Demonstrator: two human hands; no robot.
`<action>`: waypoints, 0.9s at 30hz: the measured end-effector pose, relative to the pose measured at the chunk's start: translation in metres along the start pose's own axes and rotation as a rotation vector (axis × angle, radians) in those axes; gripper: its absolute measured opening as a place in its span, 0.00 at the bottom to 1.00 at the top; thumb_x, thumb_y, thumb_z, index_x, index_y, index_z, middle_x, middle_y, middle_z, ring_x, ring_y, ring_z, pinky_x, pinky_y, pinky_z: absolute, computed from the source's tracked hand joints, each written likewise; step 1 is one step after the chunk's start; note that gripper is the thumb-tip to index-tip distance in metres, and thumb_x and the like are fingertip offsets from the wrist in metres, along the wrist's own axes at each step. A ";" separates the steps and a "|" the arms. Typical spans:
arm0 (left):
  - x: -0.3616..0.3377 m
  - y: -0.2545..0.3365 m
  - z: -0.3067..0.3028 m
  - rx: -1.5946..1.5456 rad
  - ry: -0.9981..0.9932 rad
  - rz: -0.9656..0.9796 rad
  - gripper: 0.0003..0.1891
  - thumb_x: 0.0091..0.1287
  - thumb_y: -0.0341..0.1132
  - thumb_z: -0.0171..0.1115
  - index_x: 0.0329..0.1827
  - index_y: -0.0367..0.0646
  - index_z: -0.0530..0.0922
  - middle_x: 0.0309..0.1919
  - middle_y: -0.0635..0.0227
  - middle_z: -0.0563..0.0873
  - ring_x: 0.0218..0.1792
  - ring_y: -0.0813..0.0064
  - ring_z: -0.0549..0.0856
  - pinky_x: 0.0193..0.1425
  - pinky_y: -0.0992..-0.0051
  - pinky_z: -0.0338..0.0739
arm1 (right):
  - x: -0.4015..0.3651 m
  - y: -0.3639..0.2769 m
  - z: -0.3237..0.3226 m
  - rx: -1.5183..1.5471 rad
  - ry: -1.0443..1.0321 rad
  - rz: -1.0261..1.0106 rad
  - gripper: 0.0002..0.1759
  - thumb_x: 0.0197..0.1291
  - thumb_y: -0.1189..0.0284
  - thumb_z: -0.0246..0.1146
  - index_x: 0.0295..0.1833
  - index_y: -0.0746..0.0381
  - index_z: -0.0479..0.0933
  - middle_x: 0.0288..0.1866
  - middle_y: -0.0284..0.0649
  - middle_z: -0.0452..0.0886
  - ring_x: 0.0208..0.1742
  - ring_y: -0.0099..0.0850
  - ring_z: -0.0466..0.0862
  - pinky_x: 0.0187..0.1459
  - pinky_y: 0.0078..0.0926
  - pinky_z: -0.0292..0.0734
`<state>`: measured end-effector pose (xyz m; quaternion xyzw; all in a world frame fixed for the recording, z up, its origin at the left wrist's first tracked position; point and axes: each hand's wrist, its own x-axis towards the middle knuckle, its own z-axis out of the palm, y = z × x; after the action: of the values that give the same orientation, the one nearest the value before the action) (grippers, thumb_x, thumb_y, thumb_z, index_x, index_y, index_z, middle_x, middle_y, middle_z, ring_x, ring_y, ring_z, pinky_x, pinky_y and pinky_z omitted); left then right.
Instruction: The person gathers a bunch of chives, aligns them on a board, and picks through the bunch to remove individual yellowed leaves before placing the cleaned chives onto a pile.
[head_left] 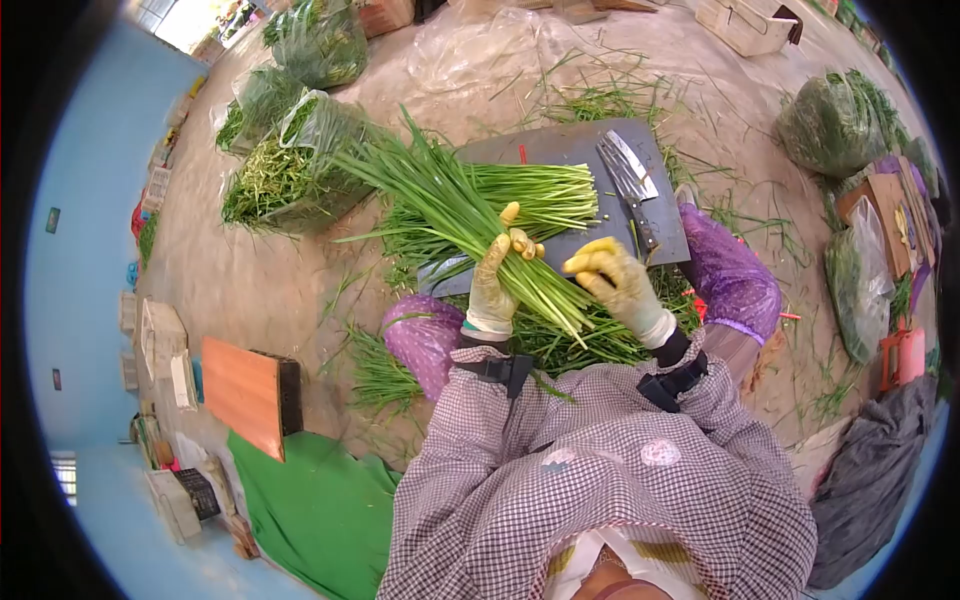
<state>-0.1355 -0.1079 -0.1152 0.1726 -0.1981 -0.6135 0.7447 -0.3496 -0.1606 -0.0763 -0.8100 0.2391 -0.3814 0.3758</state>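
Near the frame's centre, the left hand (492, 288) clasps a bunch of long, slender green stalks (455, 205), darker toward upper left, paler lower right; whether the curled right hand (620, 285) grips anything, I cannot tell.

One head-height view, close, forward and steeply down

No legible txt, brands, nos. or signs in head view; any marks too sm./blurred to read.

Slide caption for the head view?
Gloved left hand gripping green stalks over a board, right hand close by.
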 end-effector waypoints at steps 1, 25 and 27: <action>0.000 -0.001 0.004 0.010 -0.001 -0.009 0.32 0.74 0.38 0.64 0.77 0.37 0.63 0.39 0.70 0.80 0.44 0.74 0.81 0.65 0.64 0.77 | 0.004 -0.010 0.007 -0.006 -0.024 -0.034 0.09 0.63 0.70 0.66 0.48 0.56 0.84 0.45 0.40 0.82 0.48 0.40 0.84 0.50 0.35 0.80; -0.022 -0.037 -0.022 -0.113 0.141 -0.144 0.34 0.63 0.35 0.60 0.74 0.34 0.66 0.68 0.45 0.76 0.66 0.53 0.80 0.72 0.55 0.76 | 0.006 0.011 0.041 -0.291 -0.188 0.027 0.06 0.67 0.67 0.62 0.45 0.56 0.79 0.40 0.41 0.81 0.39 0.46 0.83 0.41 0.43 0.79; -0.026 -0.034 -0.019 -0.136 0.125 -0.147 0.35 0.63 0.36 0.60 0.75 0.33 0.65 0.70 0.44 0.75 0.66 0.53 0.80 0.73 0.55 0.75 | 0.007 0.013 0.047 -0.297 -0.145 0.040 0.06 0.67 0.68 0.62 0.45 0.55 0.79 0.40 0.41 0.81 0.38 0.46 0.83 0.41 0.44 0.79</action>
<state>-0.1588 -0.0888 -0.1508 0.1737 -0.0960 -0.6665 0.7186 -0.3091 -0.1532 -0.1040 -0.8772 0.2810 -0.2749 0.2757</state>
